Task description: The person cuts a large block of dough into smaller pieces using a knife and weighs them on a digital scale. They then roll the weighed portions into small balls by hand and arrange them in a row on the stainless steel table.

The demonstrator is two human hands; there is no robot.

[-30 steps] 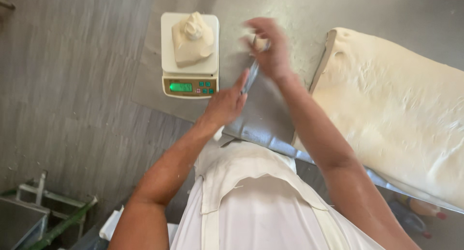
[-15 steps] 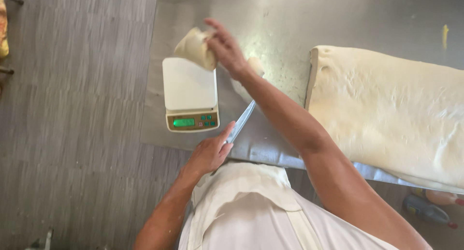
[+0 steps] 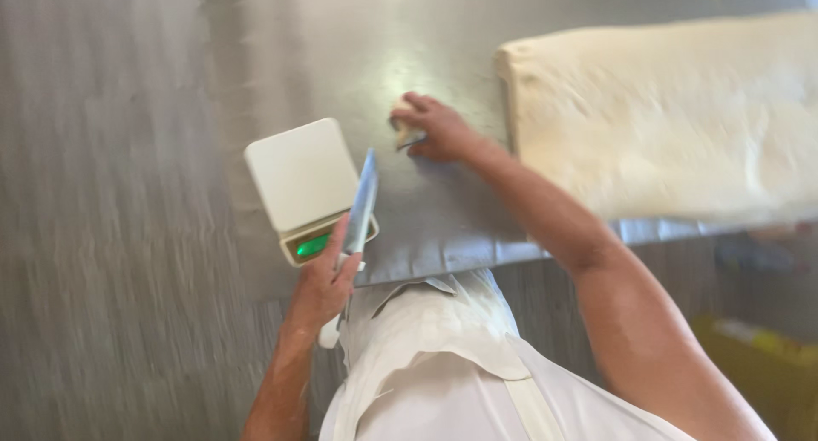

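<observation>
**A:** While you lean over the steel worktop [image 3: 443, 228], what has your left hand [image 3: 322, 286] got?

**B:** Your left hand is closed around the handle of a knife [image 3: 360, 204] at the near edge of the worktop. The grip is a full fist, the thumb lying up along the handle, and the blade points away from you towards the far side. The blade passes just beside the right edge of the white kitchen scale [image 3: 304, 183], and I cannot tell whether it touches it.

**A:** And your right hand [image 3: 434, 130]?

**B:** It reaches further out across the worktop, right of the scale and left of the big slab. The fingers are curled down over a small piece of dough [image 3: 403, 127], which peeps out pale at the left side of the hand. That grip is nearly closed on the piece, pressing it against the steel; how tightly, the blur does not let me say.

**A:** Where is the rest of the dough?

**B:** The large dough slab [image 3: 673, 117] lies on the right part of the worktop, its left edge near your right wrist but apart from it.

**A:** And the scale?

**B:** Its white platform carries nothing, and a green display glows on its near side, just beside your left hand. Your white apron [image 3: 426, 364] fills the near foreground.
</observation>
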